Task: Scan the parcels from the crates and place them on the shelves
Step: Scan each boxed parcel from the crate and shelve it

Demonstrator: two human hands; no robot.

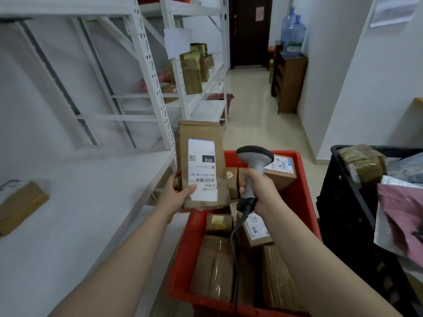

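Note:
My left hand (pixel 178 193) grips the lower edge of a brown paper parcel (pixel 201 143), held upright with its white barcode label facing me, thumb on the label. My right hand (pixel 259 191) grips the handle of a grey barcode scanner (pixel 255 156), whose dark head sits to the right of the parcel, above the crate. Its black cable drops into the red crate (pixel 306 197), which holds several brown parcels. The white shelf (pixel 87 202) on my left carries one brown box (pixel 20 204).
A black crate (pixel 343 202) with parcels and a pink bag stands at the right. Farther white shelves (pixel 206 72) hold brown bags. A tiled aisle leads to a dark door, with a wooden cabinet (pixel 290 83) and water bottles on the right.

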